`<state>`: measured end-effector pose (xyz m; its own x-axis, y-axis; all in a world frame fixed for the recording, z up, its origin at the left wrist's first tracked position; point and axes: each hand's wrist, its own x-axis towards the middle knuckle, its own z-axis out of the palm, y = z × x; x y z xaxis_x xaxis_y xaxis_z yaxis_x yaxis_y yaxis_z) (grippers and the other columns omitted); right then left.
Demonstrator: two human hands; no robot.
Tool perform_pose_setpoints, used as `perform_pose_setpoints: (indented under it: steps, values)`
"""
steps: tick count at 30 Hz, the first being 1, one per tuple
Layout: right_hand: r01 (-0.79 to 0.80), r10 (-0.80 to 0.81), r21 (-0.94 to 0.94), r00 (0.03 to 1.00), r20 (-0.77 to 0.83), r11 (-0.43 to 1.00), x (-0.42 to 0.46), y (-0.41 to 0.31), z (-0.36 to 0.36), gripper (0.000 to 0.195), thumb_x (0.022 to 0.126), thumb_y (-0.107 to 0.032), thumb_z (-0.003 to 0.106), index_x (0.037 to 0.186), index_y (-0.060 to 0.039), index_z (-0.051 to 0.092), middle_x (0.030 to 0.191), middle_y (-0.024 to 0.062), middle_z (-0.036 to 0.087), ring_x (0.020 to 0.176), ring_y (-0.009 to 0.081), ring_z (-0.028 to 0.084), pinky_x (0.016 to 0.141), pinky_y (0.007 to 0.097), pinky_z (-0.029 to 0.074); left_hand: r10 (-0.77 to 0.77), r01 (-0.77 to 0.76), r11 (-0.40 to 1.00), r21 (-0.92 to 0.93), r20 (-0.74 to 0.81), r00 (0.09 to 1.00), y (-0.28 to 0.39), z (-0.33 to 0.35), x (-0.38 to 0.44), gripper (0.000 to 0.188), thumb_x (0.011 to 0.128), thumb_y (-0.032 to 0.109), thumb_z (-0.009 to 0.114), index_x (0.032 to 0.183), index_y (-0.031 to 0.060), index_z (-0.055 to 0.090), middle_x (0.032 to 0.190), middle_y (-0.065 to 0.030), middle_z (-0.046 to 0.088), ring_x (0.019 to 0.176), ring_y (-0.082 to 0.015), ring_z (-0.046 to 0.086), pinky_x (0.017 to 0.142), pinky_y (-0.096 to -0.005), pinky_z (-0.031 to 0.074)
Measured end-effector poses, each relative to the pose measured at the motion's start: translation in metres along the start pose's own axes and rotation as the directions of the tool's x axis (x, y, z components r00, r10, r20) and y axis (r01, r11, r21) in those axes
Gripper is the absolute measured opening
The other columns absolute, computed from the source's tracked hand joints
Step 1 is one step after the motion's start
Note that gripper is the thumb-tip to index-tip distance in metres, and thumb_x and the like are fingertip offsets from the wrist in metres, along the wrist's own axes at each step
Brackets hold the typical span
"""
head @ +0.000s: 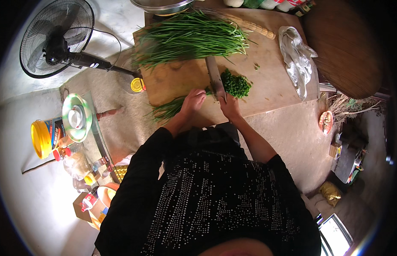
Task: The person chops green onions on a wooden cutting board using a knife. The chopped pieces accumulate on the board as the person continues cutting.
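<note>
My right hand (230, 107) grips the handle of a broad-bladed kitchen cleaver (214, 74), whose blade points away from me across the wooden board (265, 86). Just left of the blade, my left hand (194, 101) is curled over a small bunch of garlic chives (169, 108), holding it down on the board. The chives' long leaves trail to the left, and their other end meets the blade. On the blade's right side lies a heap of finely chopped chives (236, 84). A large pile of uncut chives (195, 38) covers the far side of the board.
A bundled straw whisk (256, 28) and a crumpled whitish cloth (295, 59) lie on the board. Beyond it stands a metal basin (163, 5). A black pedestal fan (56, 41) is at the left. A glass-edged shelf at left holds a yellow-lidded bucket (41, 139) and a basin (85, 123).
</note>
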<state>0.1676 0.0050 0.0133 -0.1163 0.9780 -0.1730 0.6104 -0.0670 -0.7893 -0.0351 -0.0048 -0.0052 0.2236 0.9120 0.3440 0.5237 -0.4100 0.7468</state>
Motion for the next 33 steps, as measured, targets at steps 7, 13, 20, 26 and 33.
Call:
perform_pose_setpoints:
  steps: [7, 13, 20, 26, 33]
  values:
    - [-0.02, 0.031, -0.177, 0.998, 0.058, 0.984, -0.013, -0.005, -0.004, 0.024, 0.092, -0.026, 0.058, 0.094, -0.002, 0.059, 0.076, 0.0289, 0.064, 0.076, 0.0502, 0.063, 0.068, 0.0589, 0.05, 0.027, -0.028, 0.999, 0.039, 0.036, 0.999, -0.003, 0.006, 0.006, 0.006, 0.083, 0.002, 0.066, 0.089, 0.0022, 0.062, 0.097, -0.0118, 0.063, 0.091, -0.0341, 0.059, 0.079, -0.0415, 0.05]
    - [-0.049, 0.081, -0.278, 0.991, 0.104, 0.959, -0.01, -0.005, -0.005, 0.025, 0.093, -0.029, 0.057, 0.098, -0.0039, 0.058, 0.079, 0.0306, 0.064, 0.078, 0.0519, 0.062, 0.071, 0.0611, 0.049, 0.018, -0.018, 1.0, 0.013, 0.009, 1.0, -0.002, 0.006, 0.007, 0.007, 0.083, 0.001, 0.066, 0.088, 0.0025, 0.062, 0.097, -0.0108, 0.063, 0.09, -0.0337, 0.059, 0.078, -0.0409, 0.05]
    - [-0.075, 0.125, -0.293, 0.98, 0.154, 0.953, -0.01, -0.018, -0.012, 0.026, 0.094, -0.029, 0.056, 0.097, -0.0037, 0.058, 0.081, 0.0313, 0.064, 0.08, 0.0516, 0.063, 0.072, 0.0611, 0.049, 0.01, -0.01, 1.0, 0.01, -0.009, 1.0, -0.005, 0.008, 0.006, 0.007, 0.082, 0.002, 0.066, 0.089, 0.0021, 0.062, 0.097, -0.0109, 0.063, 0.092, -0.0324, 0.06, 0.08, -0.04, 0.051]
    - [-0.095, 0.169, -0.343, 0.966, 0.194, 0.935, 0.0, -0.016, -0.004, 0.027, 0.093, -0.028, 0.055, 0.097, -0.002, 0.06, 0.086, 0.031, 0.065, 0.082, 0.0516, 0.063, 0.074, 0.0601, 0.05, 0.003, -0.003, 1.0, -0.002, -0.008, 1.0, -0.002, 0.006, 0.007, 0.007, 0.082, 0.001, 0.067, 0.089, 0.0019, 0.063, 0.097, -0.0114, 0.063, 0.092, -0.0327, 0.06, 0.079, -0.04, 0.051]
    - [-0.101, 0.129, -0.234, 0.986, 0.107, 0.967, 0.007, -0.013, 0.004, 0.028, 0.092, -0.027, 0.057, 0.092, 0.0013, 0.061, 0.085, 0.03, 0.066, 0.083, 0.0504, 0.064, 0.074, 0.058, 0.051, 0.008, -0.008, 1.0, 0.003, 0.006, 1.0, -0.003, 0.006, 0.007, 0.007, 0.082, 0.001, 0.066, 0.088, 0.0018, 0.063, 0.097, -0.0111, 0.063, 0.091, -0.0331, 0.059, 0.078, -0.0407, 0.05]
